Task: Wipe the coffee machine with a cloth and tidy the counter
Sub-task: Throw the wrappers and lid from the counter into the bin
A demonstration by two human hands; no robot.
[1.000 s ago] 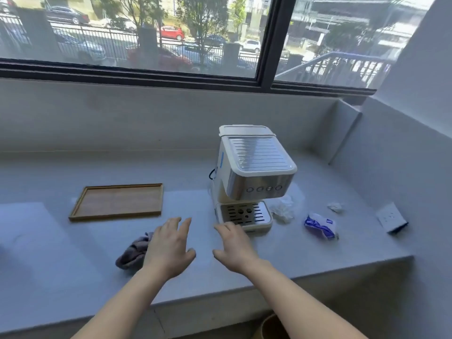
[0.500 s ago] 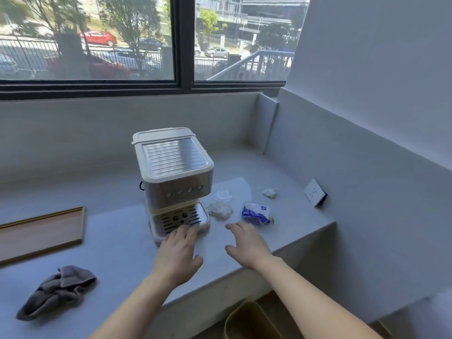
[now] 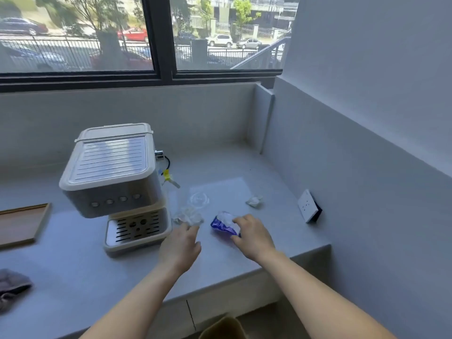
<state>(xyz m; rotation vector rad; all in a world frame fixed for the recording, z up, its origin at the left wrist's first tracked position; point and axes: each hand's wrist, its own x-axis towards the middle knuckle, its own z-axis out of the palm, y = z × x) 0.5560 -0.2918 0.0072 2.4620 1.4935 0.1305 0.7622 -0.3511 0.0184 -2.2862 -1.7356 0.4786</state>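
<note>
Far left, at the frame's edge: crumpled grey cloth lying on the pale grey surface, well apart from both hands and untouched. Behind it, shallow wooden tray, partly cut off by the frame. Further right, boxy cream-and-steel coffee machine standing upright, ribbed top plate facing up, slotted drip tray toward the surface's front edge. Just right of the drip tray, scrunched clear plastic wrapping, with a clear round lid-like piece beyond it. Left hand palm down, fingers loosely spread and reaching forward, tips at or just short of the clear wrapping; contact impossible to tell, nothing gripped. Right of that, crumpled blue-and-white plastic packet, long axis running roughly left to right, lying directly ahead of the right hand. Right hand clearly the nearer one, fingers curled over the packet's right end, thumb below, apparently closing on it though a firm grip not certain. Small white paper scrap well beyond, white wall socket at far right. Probably litter collection first, cloth work after
</note>
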